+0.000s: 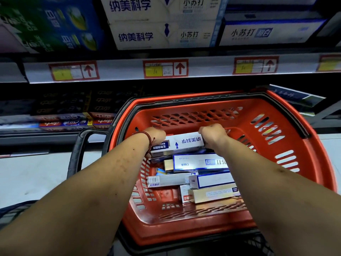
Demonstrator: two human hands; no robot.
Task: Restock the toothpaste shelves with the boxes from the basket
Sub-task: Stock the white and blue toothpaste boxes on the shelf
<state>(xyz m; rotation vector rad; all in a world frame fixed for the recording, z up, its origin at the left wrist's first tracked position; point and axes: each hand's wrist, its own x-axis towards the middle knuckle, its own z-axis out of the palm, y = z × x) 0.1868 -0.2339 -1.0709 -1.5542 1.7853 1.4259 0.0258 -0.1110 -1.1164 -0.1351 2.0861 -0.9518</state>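
A red plastic basket [276, 115] sits in front of me below the shelves. Several toothpaste boxes lie in it. Both my hands reach into it and hold one white and blue toothpaste box [181, 144] by its ends. My left hand [156, 135] grips the left end and my right hand [212, 135] grips the right end. Under it lie a blue-edged white box [199, 162], a silver box [166, 180] and a gold box [214, 194].
The upper shelf holds white toothpaste boxes [158, 36], more white ones [267, 33] and green and blue boxes [55, 24]. A price rail [120, 69] with red tags runs under it. A lower shelf [55, 124] at left holds dark and red boxes. A black handle [77, 154] sticks out left of the basket.
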